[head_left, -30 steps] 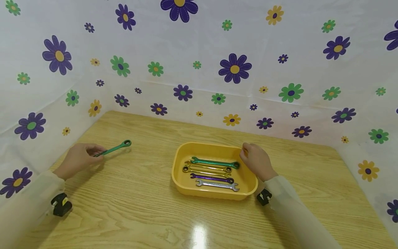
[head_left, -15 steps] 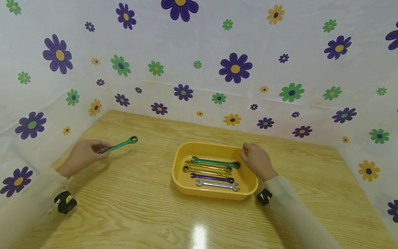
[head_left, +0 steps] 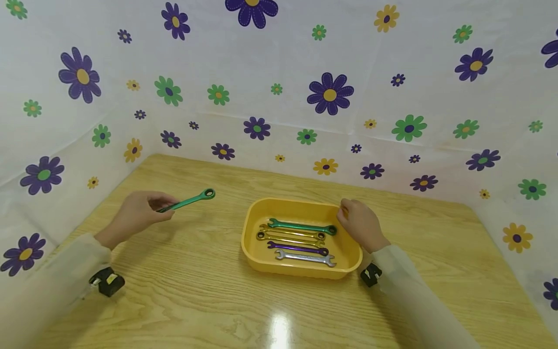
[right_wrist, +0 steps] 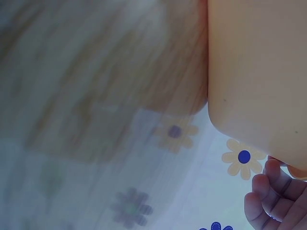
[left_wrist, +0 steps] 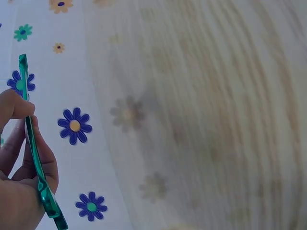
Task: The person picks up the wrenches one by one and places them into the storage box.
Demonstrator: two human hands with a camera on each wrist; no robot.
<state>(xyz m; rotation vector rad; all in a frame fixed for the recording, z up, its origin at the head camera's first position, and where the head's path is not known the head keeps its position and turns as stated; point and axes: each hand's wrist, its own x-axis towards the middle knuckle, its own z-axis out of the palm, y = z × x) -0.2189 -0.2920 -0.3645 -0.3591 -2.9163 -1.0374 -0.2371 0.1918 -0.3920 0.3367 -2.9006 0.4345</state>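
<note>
My left hand (head_left: 138, 214) pinches a green ratchet wrench (head_left: 188, 200) between thumb and fingers, above the table left of the yellow tray (head_left: 296, 270). Its ring end points right, towards the tray; the left wrist view shows the same wrench (left_wrist: 34, 152) lengthwise across the fingers. My right hand (head_left: 360, 224) grips the tray's rim at the back right corner. In the right wrist view, curled fingers (right_wrist: 276, 194) lie at the tray wall (right_wrist: 254, 72). Inside the tray lie another green wrench (head_left: 301, 226), two gold wrenches (head_left: 291, 233), a purple wrench (head_left: 296, 248) and a silver open-end wrench (head_left: 305, 258).
The tray stands on a wood-grain table (head_left: 196, 300). A white flower-print cloth (head_left: 270, 58) hangs behind the table and along both sides. Each wrist carries a black strapped device, such as the left wrist device (head_left: 108, 281).
My left hand has moved right and slightly up with the green wrench, bringing it nearer the tray. The right hand and the tray have stayed in place.
</note>
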